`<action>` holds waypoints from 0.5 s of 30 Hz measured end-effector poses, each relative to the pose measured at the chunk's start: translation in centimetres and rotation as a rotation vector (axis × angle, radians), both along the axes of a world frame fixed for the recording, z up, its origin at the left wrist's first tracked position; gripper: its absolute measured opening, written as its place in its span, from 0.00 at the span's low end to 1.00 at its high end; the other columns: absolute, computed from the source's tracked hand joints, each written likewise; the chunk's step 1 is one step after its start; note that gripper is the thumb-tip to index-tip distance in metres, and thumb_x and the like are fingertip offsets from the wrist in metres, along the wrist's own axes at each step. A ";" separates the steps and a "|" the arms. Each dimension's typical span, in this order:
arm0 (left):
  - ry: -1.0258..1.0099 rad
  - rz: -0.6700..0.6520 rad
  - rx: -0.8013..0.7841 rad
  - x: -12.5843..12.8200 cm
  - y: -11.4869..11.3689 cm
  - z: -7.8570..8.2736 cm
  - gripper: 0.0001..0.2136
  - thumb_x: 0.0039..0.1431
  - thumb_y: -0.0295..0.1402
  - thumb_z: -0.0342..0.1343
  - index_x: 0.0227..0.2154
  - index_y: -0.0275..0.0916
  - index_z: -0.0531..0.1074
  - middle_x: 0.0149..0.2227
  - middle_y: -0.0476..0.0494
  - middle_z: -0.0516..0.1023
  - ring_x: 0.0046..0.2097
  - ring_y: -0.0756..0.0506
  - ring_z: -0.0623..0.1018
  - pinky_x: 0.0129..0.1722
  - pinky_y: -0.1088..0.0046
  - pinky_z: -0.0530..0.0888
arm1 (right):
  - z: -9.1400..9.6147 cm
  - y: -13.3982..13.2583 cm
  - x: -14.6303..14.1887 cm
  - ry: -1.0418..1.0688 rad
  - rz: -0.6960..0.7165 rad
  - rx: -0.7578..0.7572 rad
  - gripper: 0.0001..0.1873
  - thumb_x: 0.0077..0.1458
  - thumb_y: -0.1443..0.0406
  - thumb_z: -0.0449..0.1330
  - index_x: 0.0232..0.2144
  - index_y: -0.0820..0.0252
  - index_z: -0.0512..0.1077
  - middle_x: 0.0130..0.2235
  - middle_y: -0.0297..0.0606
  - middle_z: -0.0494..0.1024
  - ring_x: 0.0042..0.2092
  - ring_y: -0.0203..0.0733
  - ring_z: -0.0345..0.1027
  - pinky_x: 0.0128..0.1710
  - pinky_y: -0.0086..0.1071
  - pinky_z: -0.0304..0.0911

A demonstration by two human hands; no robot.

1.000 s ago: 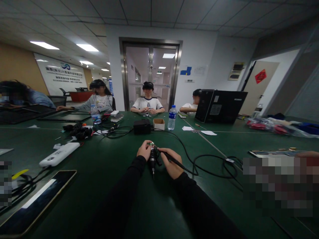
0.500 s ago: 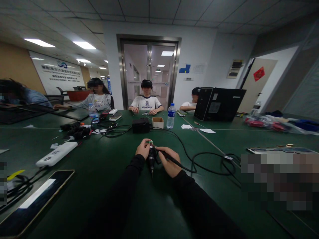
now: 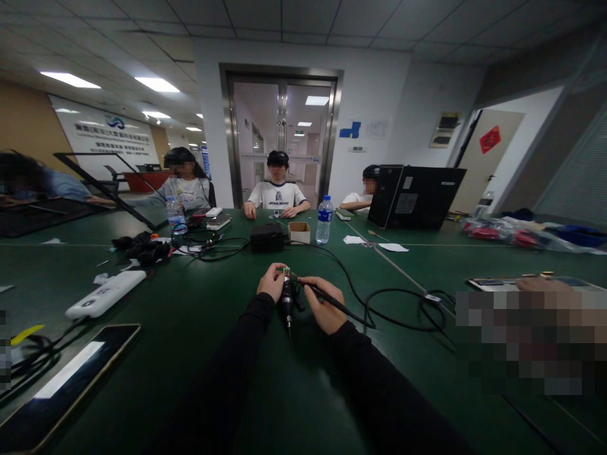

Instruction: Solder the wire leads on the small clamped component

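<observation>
In the head view, my left hand (image 3: pixel 271 282) is closed at the far end of a black cylindrical tool (image 3: pixel 287 303). That tool lies lengthwise on the green table, its thin metal tip pointing towards me. A small green and red part (image 3: pixel 286 272) shows at its far end, by my left fingertips; its details are too small to read. My right hand (image 3: pixel 328 303) grips a black pen-like soldering iron (image 3: pixel 327 297) with a cable trailing to the right. The iron's front end reaches the far end of the black tool; whether it touches is unclear.
Ahead stand a black box (image 3: pixel 266 238), an open small carton (image 3: pixel 300 232) and a water bottle (image 3: pixel 324 220). A black cable (image 3: pixel 393 292) loops on the right. A phone (image 3: pixel 71 385) and white power strip (image 3: pixel 107 294) lie left. Several people sit around the table; another person's hand (image 3: pixel 545 285) is at right.
My hands and the black tool hold nearly the same place. At far left a dark frame has been raised to a slant. The other person's hand at right has moved onto a flat panel.
</observation>
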State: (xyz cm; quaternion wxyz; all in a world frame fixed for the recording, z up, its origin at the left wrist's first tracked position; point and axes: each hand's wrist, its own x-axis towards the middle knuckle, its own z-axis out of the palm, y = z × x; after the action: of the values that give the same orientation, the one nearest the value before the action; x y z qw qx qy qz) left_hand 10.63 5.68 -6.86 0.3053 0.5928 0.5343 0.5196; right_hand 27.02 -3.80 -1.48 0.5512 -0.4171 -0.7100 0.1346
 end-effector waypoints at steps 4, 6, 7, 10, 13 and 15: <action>-0.014 -0.004 0.011 0.0 0.0 0.0 0.11 0.54 0.27 0.51 0.40 0.43 0.70 0.35 0.49 0.80 0.39 0.48 0.79 0.45 0.71 0.71 | 0.2 -0.1 0.0 -0.001 0.003 0.012 0.10 0.54 0.66 0.55 0.36 0.55 0.76 0.38 0.36 0.80 0.41 0.42 0.74 0.45 0.35 0.68; -0.017 -0.010 0.013 0.0 0.0 0.0 0.11 0.55 0.27 0.51 0.40 0.43 0.70 0.35 0.50 0.80 0.39 0.48 0.79 0.45 0.71 0.71 | 0.2 -0.2 -0.1 0.002 0.001 0.023 0.10 0.54 0.66 0.55 0.35 0.55 0.76 0.38 0.36 0.80 0.41 0.42 0.74 0.45 0.35 0.68; -0.019 -0.015 0.012 -0.1 0.0 0.0 0.11 0.55 0.27 0.51 0.40 0.44 0.70 0.35 0.50 0.80 0.38 0.48 0.79 0.45 0.71 0.71 | 0.2 -0.2 -0.1 0.003 0.002 0.027 0.10 0.54 0.66 0.55 0.35 0.55 0.76 0.38 0.36 0.80 0.41 0.42 0.74 0.45 0.35 0.68; -0.028 -0.020 0.015 -0.1 0.1 -0.1 0.11 0.55 0.27 0.50 0.40 0.44 0.70 0.35 0.50 0.80 0.38 0.48 0.79 0.44 0.71 0.71 | 0.2 -0.2 -0.2 -0.005 0.019 0.027 0.10 0.54 0.67 0.55 0.35 0.54 0.76 0.38 0.36 0.80 0.41 0.42 0.74 0.45 0.35 0.68; -0.032 -0.015 0.019 0.0 0.0 0.0 0.11 0.54 0.27 0.50 0.40 0.44 0.70 0.34 0.50 0.80 0.37 0.48 0.79 0.44 0.71 0.72 | 0.2 -0.3 -0.2 -0.016 0.031 0.022 0.10 0.54 0.67 0.55 0.36 0.54 0.76 0.38 0.36 0.80 0.41 0.42 0.74 0.45 0.35 0.68; -0.031 -0.020 0.029 0.0 -0.1 0.0 0.11 0.54 0.27 0.50 0.40 0.44 0.70 0.34 0.50 0.80 0.37 0.48 0.79 0.44 0.72 0.72 | 0.2 -0.3 -0.2 -0.026 0.033 0.022 0.10 0.54 0.67 0.55 0.36 0.55 0.76 0.38 0.36 0.80 0.41 0.42 0.74 0.45 0.35 0.67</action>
State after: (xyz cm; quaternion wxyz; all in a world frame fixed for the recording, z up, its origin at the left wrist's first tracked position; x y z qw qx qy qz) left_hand 10.65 5.62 -6.81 0.3099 0.5943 0.5161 0.5334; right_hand 26.80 -4.05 -1.24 0.5442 -0.4010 -0.7252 0.1308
